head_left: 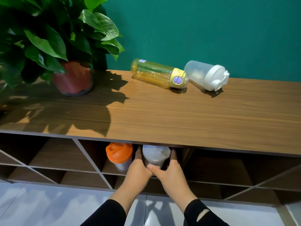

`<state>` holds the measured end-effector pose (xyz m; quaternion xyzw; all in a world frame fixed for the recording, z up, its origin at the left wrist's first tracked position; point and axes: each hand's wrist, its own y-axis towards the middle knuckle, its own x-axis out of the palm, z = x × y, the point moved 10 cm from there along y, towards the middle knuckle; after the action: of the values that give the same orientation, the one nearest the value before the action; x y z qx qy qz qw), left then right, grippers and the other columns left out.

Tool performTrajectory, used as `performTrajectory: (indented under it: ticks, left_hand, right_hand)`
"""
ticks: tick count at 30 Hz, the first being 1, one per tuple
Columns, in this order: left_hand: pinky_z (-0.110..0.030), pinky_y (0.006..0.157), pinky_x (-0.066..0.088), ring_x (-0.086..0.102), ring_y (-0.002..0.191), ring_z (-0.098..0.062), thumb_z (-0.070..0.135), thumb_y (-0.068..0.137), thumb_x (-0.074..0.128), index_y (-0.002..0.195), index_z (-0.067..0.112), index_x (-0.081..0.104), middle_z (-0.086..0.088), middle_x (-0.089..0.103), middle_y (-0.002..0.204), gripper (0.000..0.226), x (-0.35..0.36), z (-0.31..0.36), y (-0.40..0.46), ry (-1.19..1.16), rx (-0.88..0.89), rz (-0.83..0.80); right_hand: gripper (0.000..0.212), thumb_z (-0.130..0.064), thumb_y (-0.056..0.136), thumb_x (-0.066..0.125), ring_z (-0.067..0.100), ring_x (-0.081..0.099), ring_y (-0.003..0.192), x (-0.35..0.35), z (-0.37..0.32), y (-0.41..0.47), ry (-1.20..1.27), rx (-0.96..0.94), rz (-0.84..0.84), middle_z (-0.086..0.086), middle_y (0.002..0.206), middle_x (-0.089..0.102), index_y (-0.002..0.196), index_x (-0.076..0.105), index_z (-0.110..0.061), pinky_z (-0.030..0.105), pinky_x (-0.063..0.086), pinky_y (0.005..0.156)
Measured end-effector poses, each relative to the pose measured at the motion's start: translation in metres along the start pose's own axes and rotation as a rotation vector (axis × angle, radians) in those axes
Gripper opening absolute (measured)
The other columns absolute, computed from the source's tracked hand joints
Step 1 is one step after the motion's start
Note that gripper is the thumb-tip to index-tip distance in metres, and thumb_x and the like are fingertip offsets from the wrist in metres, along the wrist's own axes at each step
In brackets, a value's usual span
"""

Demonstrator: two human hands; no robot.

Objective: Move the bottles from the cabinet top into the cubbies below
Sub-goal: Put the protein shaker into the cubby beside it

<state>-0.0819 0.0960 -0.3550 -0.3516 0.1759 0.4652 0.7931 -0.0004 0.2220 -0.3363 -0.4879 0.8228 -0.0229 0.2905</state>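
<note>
Both hands hold a grey-lidded bottle [156,155] inside a cubby just under the cabinet top [162,115]. My left hand [138,168] wraps its left side and my right hand [169,172] its right side, thumb across the front. An orange-lidded bottle [119,154] stands in the same cubby, just left of it. On the cabinet top a yellow transparent bottle [156,74] with a purple button lies on its side. A clear bottle with a white lid [206,77] lies tipped beside it on the right.
A potted plant [73,77] with large green leaves stands at the left of the cabinet top, casting shadows. A green wall rises behind. Below are several wooden cubbies [57,154] with grey diagonal dividers. The floor [48,206] is pale grey.
</note>
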Motion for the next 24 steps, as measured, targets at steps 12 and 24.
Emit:
performTrajectory:
  ticks: [12,24]
  left_hand:
    - [-0.012,0.084,0.045,0.061,0.094,-0.001,0.023,0.091,0.056,0.111,0.022,0.069,0.011,0.067,0.099,0.023,-0.072,0.132,-0.132,0.151,0.955,0.316]
    - [-0.048,0.117,0.034,0.036,0.145,-0.025,0.047,0.085,0.067,0.155,0.022,0.028,-0.006,0.037,0.159,0.084,-0.113,0.278,0.036,0.718,0.818,0.504]
  right_hand:
    - [0.022,-0.035,0.098,0.056,0.007,0.066,0.087,-0.139,-0.12,-0.09,-0.178,-0.71,0.263,-0.013,0.083,0.067,0.084,0.071,-0.027,0.015,0.048,0.073]
    - [0.065,-0.063,0.098,0.027,0.008,0.013,0.154,-0.169,-0.107,0.048,-0.792,-0.444,0.171,-0.012,0.166,0.022,0.156,0.03,-0.033,0.04,0.009,0.126]
